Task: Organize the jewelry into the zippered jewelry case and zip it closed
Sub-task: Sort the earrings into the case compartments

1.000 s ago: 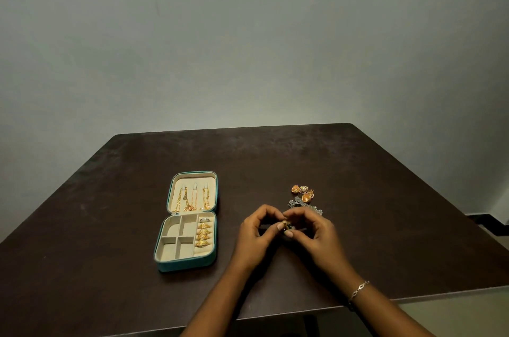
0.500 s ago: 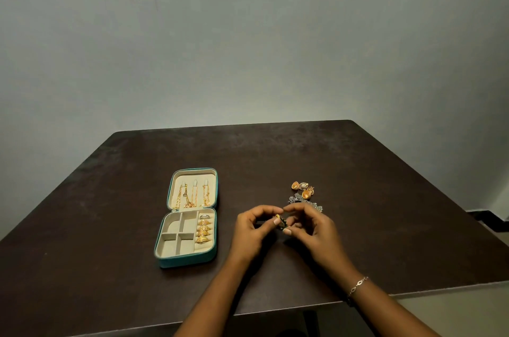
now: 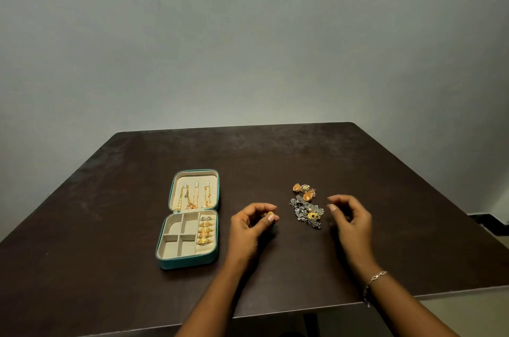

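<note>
A teal zippered jewelry case lies open on the dark table. Gold chains hang in its lid, and several gold rings sit in the right-hand slot of its base. My left hand pinches a small gold earring between thumb and fingertips, just right of the case. My right hand hovers with loosely curled fingers and holds nothing, right of a pile of silver jewelry. Gold earrings lie just behind that pile.
The base's left compartments look bare. A thin bracelet circles my right wrist. The table's near edge runs under my forearms. A plain wall stands behind the table.
My hands were together, both pinching the small gold piece. They have parted: the left keeps the piece and has shifted left, the right has let go and moved right past the silver pile.
</note>
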`<state>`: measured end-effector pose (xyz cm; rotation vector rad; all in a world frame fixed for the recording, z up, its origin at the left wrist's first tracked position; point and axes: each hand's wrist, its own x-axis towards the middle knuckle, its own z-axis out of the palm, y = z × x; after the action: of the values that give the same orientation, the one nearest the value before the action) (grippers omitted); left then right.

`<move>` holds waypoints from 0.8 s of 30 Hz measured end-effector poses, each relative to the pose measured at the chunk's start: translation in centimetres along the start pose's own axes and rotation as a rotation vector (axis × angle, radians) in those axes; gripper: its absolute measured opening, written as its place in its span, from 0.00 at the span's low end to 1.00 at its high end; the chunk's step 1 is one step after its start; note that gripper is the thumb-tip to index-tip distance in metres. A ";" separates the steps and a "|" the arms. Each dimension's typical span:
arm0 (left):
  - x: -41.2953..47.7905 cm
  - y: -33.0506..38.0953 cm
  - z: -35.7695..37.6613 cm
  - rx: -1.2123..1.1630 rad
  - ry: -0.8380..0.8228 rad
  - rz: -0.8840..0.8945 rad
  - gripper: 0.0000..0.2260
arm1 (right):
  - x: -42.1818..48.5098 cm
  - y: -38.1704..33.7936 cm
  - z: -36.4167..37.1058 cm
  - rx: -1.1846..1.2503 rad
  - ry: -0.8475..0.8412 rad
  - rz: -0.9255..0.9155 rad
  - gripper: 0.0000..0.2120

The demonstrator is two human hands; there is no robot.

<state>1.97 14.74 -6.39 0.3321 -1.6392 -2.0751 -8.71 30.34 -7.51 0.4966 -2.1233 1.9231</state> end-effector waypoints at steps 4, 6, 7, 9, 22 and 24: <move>0.1 0.0 0.1 -0.013 0.009 -0.022 0.09 | 1.3 1.0 -0.8 -0.148 -0.053 0.081 0.17; 0.1 0.0 0.1 -0.018 0.014 -0.019 0.10 | 1.4 0.7 -0.7 -0.229 -0.150 0.062 0.16; 0.1 0.0 0.1 -0.018 0.015 -0.015 0.10 | 1.3 0.5 -0.7 -0.252 -0.201 0.057 0.15; 0.1 0.0 0.2 -0.019 0.010 -0.009 0.09 | 1.3 0.2 -0.7 -0.302 -0.279 0.032 0.17; 0.1 0.1 0.2 -0.045 -0.024 -0.010 0.07 | 1.1 0.2 -0.7 -0.344 -0.246 0.005 0.08; 0.1 0.0 0.2 -0.042 -0.023 -0.007 0.07 | 1.1 0.1 -0.7 -0.228 -0.205 0.041 0.07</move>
<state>1.83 14.82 -6.29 0.3022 -1.6077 -2.1227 -9.78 30.98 -7.08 0.6302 -2.4608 1.6832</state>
